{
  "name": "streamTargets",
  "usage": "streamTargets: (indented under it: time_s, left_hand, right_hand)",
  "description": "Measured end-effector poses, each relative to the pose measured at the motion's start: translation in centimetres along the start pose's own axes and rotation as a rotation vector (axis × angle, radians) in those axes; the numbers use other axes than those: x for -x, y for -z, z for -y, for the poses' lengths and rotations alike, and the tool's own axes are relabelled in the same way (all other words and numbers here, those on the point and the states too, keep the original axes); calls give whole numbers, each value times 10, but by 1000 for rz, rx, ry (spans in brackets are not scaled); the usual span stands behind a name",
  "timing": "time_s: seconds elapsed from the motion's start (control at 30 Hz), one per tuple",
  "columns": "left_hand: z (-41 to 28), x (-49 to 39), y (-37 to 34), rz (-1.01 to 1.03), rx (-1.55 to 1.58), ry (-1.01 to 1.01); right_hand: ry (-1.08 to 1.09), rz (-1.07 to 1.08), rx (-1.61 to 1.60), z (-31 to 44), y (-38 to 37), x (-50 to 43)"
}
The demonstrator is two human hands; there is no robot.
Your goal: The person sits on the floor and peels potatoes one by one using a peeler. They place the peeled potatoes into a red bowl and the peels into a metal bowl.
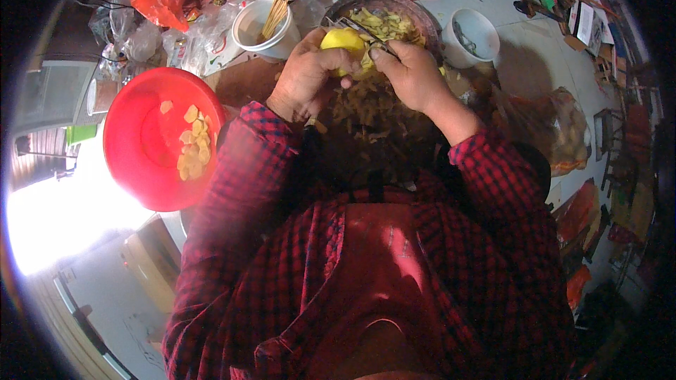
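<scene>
My left hand (311, 71) grips a peeled yellow potato (342, 41) near the top centre. To its right, my right hand (409, 71) holds a dark metal peeler (369, 33), whose far end lies close to the potato. Behind both hands stands a round metal basin (422, 10) with yellow peelings or slices (393, 25) in it. Brown peelings (369, 108) are heaped below the hands. At the left, a red plastic basin (158, 169) holds pale yellow slices (195, 148).
A white tub (247, 26) with wooden skewers (275, 16) stands left of the metal basin, another white tub (486, 45) right of it. Plastic bags (142, 37) lie at upper left. A clear bag of round produce (570, 132) rests at the right.
</scene>
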State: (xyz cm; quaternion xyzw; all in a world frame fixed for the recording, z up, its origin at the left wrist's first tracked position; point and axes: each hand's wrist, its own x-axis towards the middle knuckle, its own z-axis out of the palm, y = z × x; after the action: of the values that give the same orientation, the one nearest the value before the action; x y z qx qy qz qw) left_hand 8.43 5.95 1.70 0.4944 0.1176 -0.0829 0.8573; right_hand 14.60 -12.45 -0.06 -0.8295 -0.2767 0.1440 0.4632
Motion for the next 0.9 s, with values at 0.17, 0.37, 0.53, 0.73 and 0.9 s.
streamTargets:
  time_s: [0.17,0.37,0.53,0.73,0.9]
  left_hand:
    - [-3,10,-2,210,-12,-62]
    - [-5,8,-2,102,10,-38]
    - [-2,3,6,14,60,-37]
    - [-3,2,0,-172,-40,-93]
    - [-1,-2,0,-168,-64,-51]
  right_hand:
    - [-322,-26,168,-44,-11,-13]
    - [-262,7,103,-34,-10,-7]
    - [-114,-54,47,-34,-20,-7]
    - [-144,-62,40,-17,-13,-11]
    - [31,-104,-94,-5,-9,-5]
